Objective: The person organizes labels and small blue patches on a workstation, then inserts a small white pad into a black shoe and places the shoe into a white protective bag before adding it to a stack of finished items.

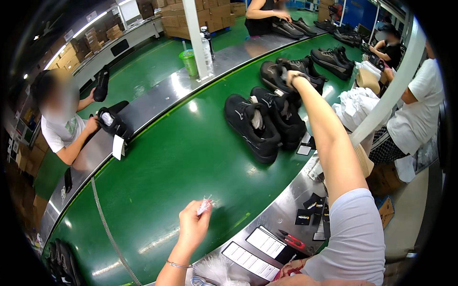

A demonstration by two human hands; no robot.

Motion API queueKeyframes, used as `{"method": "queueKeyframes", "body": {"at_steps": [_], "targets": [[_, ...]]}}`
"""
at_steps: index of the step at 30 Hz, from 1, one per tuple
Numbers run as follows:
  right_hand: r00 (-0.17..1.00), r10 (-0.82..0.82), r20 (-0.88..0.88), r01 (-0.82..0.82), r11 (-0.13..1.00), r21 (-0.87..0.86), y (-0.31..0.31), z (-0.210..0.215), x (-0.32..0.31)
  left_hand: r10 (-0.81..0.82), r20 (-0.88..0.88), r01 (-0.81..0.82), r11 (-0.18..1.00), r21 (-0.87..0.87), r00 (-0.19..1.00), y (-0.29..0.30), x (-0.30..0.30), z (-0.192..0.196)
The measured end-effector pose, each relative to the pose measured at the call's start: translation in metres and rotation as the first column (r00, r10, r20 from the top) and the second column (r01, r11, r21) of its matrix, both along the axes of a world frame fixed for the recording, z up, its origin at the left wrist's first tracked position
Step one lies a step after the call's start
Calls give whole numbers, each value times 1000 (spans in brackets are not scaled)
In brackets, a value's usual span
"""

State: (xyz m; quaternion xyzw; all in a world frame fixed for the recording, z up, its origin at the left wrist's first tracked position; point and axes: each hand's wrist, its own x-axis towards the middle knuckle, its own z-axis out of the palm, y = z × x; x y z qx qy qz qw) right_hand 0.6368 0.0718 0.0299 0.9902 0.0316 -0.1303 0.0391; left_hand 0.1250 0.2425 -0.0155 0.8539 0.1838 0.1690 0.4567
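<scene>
Low over the green conveyor belt (157, 200), my left hand (191, 221) is closed around a small bunch of clear plastic strands (204, 206), whose thin ends stick out past the thumb. My right arm stretches far across to a group of shoes. There my right hand (298, 77) has its fingers curled at the opening of a dark brown-black shoe (273, 75); the fingertips are partly hidden. Nearer to me lie a black sneaker (248, 126) with white paper inside and a second black sneaker (286, 121) beside it.
Printed cards (250, 260), red-handled snips (291, 239), black tags (310, 209) and a clear plastic bundle (214, 271) lie on the metal ledge near me. More shoes (332, 62) sit farther along the belt. A white post (391, 90) stands at right. Co-workers handle shoes across the belt.
</scene>
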Motion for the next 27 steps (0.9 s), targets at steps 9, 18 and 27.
{"method": "queueKeyframes", "body": {"at_steps": [9,18,27], "targets": [[869,-410,278,313,889,333,-54,17,25,130,-74,-140,977,-162,989,29,-8,-26],[897,-321,303,294,947,134,-89,-17,30,322,-221,-368,904,-217,921,49,-39,-30],[790,-287,543,43,908,417,-20,63,-30,362,-87,-370,874,-315,928,44,-64,13]]}}
